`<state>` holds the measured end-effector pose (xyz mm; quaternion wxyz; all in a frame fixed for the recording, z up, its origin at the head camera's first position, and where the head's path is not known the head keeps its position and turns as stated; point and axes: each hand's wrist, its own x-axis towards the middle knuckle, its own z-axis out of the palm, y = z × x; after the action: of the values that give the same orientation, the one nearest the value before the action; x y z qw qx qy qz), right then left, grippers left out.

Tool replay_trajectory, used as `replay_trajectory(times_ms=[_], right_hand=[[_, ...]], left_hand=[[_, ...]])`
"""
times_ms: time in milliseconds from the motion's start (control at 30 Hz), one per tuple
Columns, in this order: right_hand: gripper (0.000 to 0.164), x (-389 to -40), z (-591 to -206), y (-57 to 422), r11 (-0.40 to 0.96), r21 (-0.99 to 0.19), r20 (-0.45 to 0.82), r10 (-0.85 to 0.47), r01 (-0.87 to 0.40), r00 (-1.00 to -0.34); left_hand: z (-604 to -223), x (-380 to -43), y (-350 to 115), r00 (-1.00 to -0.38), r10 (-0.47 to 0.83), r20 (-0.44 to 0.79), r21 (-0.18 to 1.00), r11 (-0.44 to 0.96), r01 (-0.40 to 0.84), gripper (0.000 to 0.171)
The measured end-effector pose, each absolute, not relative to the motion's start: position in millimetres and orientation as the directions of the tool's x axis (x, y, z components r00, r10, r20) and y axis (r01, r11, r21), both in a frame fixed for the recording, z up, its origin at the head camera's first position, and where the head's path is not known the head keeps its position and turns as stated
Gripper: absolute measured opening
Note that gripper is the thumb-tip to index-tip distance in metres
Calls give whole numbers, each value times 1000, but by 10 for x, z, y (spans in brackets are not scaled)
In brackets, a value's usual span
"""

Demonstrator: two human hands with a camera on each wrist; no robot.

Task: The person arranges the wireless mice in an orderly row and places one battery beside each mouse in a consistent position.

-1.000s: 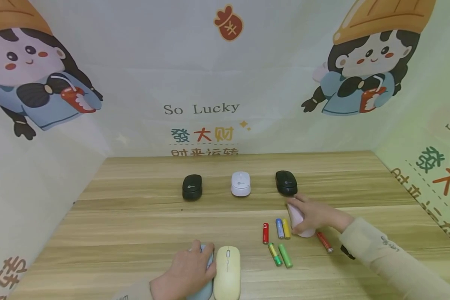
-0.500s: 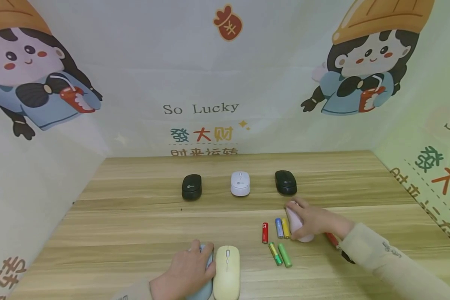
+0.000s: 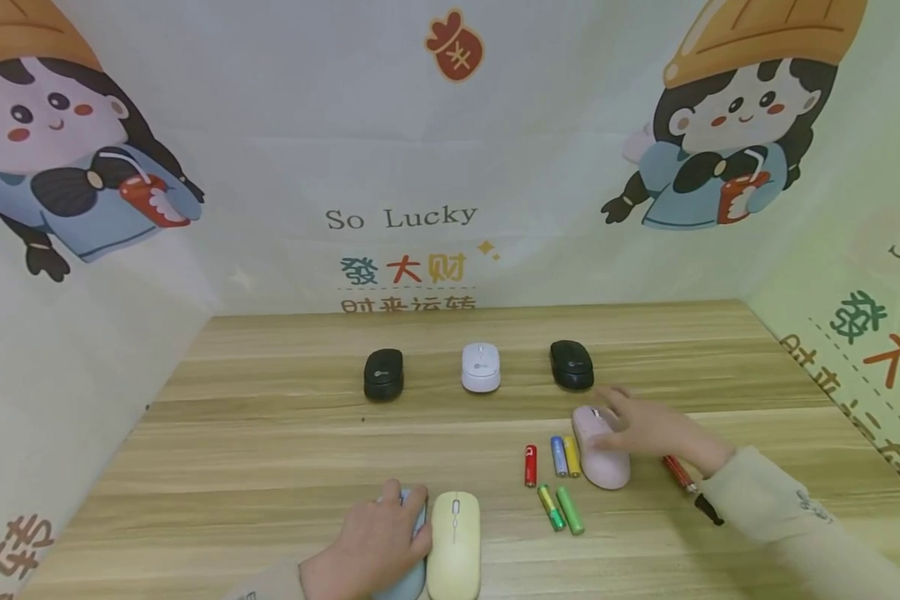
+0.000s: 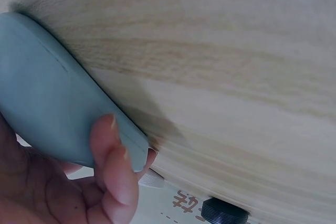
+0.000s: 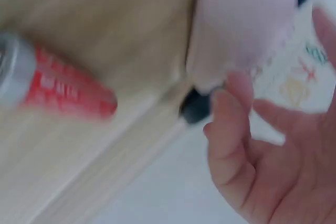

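Observation:
In the head view my left hand lies over a blue computer mouse, fingers on top and thumb along its right side. The left wrist view shows fingers bent round the edge of this blue mouse. A yellow mouse stands close beside it. My right hand hovers at the right side of a pink mouse, its fingers spread and loose. In the right wrist view the thumb and fingers are parted near the pink mouse, with nothing gripped.
A black mouse, a white mouse and another black mouse line the back of the table. Several batteries lie left of the pink mouse, among them a red battery and a green battery. Another red battery lies below my right wrist.
The pink mouse has shifted slightly toward the front, beside the yellow battery. My right hand has let go of it and drawn away to the right. The left hand has stayed put.

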<state>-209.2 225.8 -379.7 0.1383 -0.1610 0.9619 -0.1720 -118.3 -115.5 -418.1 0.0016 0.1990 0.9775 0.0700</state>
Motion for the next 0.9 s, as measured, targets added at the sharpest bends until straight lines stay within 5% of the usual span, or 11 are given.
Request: replay_trajectory(times_ms=[133,433,900], right_hand=[[62,-2081,-3698,2520,913,-353,-196,-286,-204,-938],[25,-1823,-3846,2850,902,-431,-466,-252,-32,-848],[26,-1745,-3886,2718,881,-473,-425,-258,-31,-868]], left_hand=[[-4182,-1172,-1157,-921,388,23,144,911,387,39],[-4186,-1168,-1163,-921,388,41,134,911,389,38],[-4189,-1156,-1170,-913,398,91,105,908,407,37]])
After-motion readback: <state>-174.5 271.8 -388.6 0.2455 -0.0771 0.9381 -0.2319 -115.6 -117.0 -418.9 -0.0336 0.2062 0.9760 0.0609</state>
